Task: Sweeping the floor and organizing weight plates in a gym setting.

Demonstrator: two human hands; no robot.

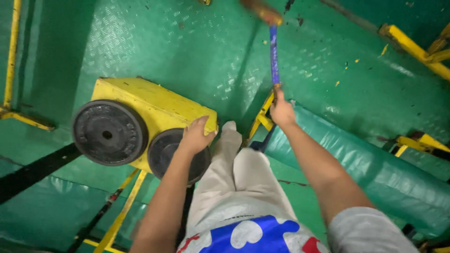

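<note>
Beige trousers, grey sleeve, white shirt with blue-red print

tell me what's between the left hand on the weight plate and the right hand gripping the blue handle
In the head view, between the left hand and the right hand lies the person's beige-trousered leg, with a yellow frame bar just beside the right hand.

Floor [140,42], upper left of frame: green-painted metal tread plate w/ raised pattern, semi-gloss, scuffed and chipped toward the top. Box [154,105] at left centre is yellow-painted metal, matt, paint worn at edges; the two weight plates [108,133] on it look like dark cast iron, dull and rough, and the left hand [196,136] lies on the smaller one. Right hand [282,111] grips a stick [273,56] w/ glossy blue wrap; pad [375,168] at lower right is green vinyl, smooth, slight sheen; trousers [239,182] are beige matt cloth.
</note>
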